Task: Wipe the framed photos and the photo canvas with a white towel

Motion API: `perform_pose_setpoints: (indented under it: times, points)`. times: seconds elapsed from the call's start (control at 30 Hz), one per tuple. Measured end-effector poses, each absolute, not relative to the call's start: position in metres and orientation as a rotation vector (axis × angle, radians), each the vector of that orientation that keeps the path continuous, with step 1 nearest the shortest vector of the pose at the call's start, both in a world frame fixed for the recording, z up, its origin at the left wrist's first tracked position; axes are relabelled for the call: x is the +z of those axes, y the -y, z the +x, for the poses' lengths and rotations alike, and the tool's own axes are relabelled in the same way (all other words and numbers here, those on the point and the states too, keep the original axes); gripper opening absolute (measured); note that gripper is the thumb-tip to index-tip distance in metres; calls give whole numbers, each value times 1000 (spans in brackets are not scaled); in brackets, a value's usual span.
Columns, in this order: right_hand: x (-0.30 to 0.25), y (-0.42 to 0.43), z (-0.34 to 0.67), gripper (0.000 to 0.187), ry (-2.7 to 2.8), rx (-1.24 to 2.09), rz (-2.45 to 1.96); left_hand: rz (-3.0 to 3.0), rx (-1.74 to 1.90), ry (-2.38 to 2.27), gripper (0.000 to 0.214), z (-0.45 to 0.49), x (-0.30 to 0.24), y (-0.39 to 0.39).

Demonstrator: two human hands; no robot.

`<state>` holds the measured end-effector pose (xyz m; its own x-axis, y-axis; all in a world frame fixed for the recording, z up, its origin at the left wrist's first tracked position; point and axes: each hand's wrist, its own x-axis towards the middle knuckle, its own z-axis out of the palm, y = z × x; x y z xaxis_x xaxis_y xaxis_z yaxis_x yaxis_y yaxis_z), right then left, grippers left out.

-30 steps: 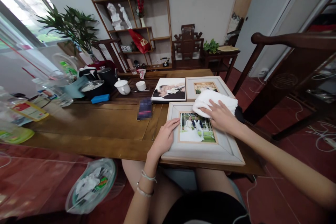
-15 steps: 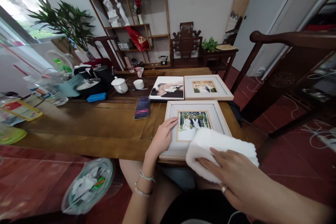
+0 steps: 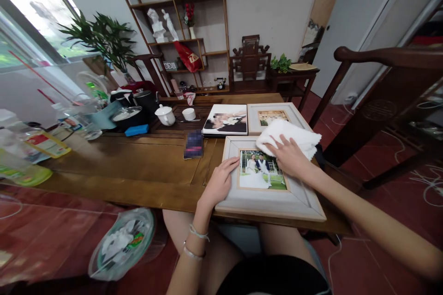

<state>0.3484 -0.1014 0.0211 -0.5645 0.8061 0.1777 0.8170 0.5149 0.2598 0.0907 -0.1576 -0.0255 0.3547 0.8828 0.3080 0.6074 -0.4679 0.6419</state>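
Note:
A picture frame point(image 3: 252, 200) with a wide pale border and a photo of a couple lies flat at the table's front edge. My left hand point(image 3: 220, 182) rests on its left border, fingers stretched toward the photo. My right hand point(image 3: 290, 156) presses a folded white towel point(image 3: 302, 137) onto the frame's far right part, hiding that corner. The towel also covers part of a second framed photo point(image 3: 254, 113) behind. Left of that one lies a white-edged picture point(image 3: 226, 120), partly pixelated.
A pixelated dark, flat item point(image 3: 194, 144) lies left of the frame. Farther left are a white lidded cup point(image 3: 165, 115), a small white cup point(image 3: 188, 114), a blue sponge point(image 3: 136, 130) and several bottles. A lined trash bin point(image 3: 124, 244) stands on the floor; a wooden chair point(image 3: 374, 97) is at right.
My right hand has moved the towel away from me, from the frame's near right corner to its far side. The photo now shows more fully. My left hand stays on the left border.

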Motion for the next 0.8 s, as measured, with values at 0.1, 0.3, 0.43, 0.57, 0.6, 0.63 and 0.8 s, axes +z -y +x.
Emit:
perform_pose_setpoints:
  times: [0.1, 0.3, 0.43, 0.57, 0.6, 0.63, 0.8]
  points:
    - [26, 144, 340, 70, 2885, -384, -1341, 2203, 886, -1306, 60, 92, -26, 158]
    - [34, 245, 337, 81, 3040, -128, -1071, 2224, 901, -1291, 57, 93, -24, 158]
    - [28, 240, 334, 78, 2973, -51, -1068, 2232, 897, -1288, 58, 92, -24, 158]
    - [23, 181, 338, 69, 2882, -137, -1223, 2238, 864, -1298, 60, 92, -24, 158]
    - [23, 164, 339, 68, 2854, -185, -1262, 2236, 859, -1302, 61, 92, -24, 159]
    - [23, 148, 341, 68, 2824, -236, -1294, 2232, 858, -1304, 61, 91, -24, 159]
    - [23, 101, 333, 69, 2694, -378, -1441, 2220, 866, -1312, 60, 91, -25, 158]
